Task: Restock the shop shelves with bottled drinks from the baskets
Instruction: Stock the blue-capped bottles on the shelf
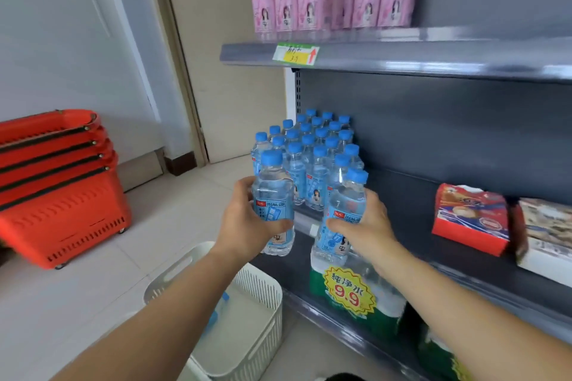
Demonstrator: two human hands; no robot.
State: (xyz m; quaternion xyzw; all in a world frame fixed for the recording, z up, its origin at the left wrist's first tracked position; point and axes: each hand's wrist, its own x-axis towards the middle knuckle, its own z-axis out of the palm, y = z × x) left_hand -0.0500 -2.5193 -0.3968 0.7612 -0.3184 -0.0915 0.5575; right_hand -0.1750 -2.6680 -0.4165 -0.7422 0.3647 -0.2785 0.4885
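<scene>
Bare forearms reach in from below; under the left one a white basket (260, 318) sits on the floor with at least one blue-capped loose bottle (221, 306) lying in it.

The left hand (244, 219) has thumb and fingers wrapped round the left bottle (274, 204), upright, clear, blue-capped, with a label reading "ORIGINAL SODA"; the right hand (368, 226) grips the right bottle (340, 216) the same way, tilted slightly toward the right, the same words only partly readable on it.

Both bottles are held at the front edge of the middle shelf (418, 210); just beyond the hands stands a packed block of shelved bottles (312, 158) with matching blue caps and labels; I cannot tell whether either held bottle touches the shelf.

Below the right hand, on the lower level, a green-wrapped water pack (356, 318) carries a yellow burst sticker (348, 291) printed "纯净水 9.9".

Right of the right hand lie a red box (470, 219) and, beside it, a pale box (548, 235); their print is too blurred to read.

Above the hands the upper shelf (433, 56) holds pink-labelled bottles (334, 3); its edge bears a price tag (295, 53) handwritten "3.9" beside a red arrow pointing up.

Well left of the left hand, nested red baskets (58, 182) stand on the floor.
</scene>
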